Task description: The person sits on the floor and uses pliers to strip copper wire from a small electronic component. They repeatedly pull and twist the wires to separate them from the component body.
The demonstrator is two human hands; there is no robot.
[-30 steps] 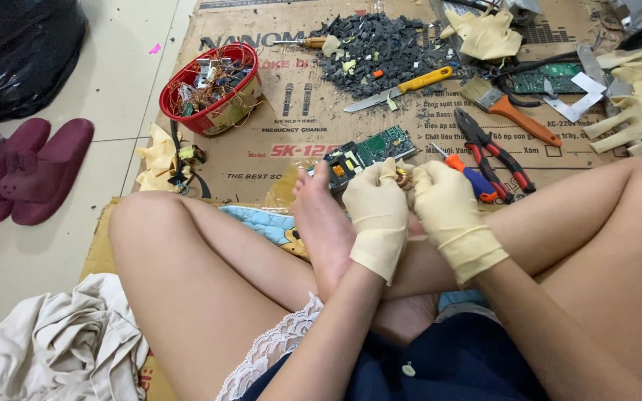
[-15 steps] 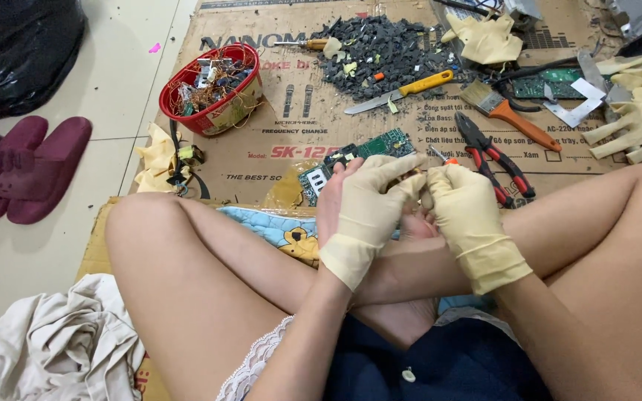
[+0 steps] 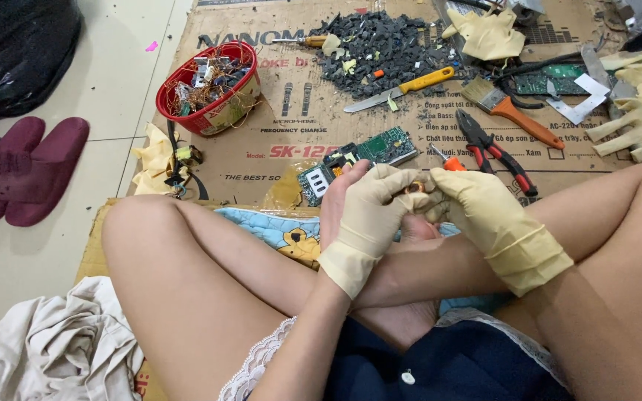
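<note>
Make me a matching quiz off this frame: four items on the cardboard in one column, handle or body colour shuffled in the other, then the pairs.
Items:
1. knife
2. paintbrush
3. pliers
4. basket

Colours:
A. red body
B. yellow handle
C. red and black handles
D. orange handle

Pairs: 1-B, 2-D, 3-C, 4-A

All four lie on the cardboard beyond the gloved left hand and right hand, which pinch a small copper-coloured part between their fingers.
</note>
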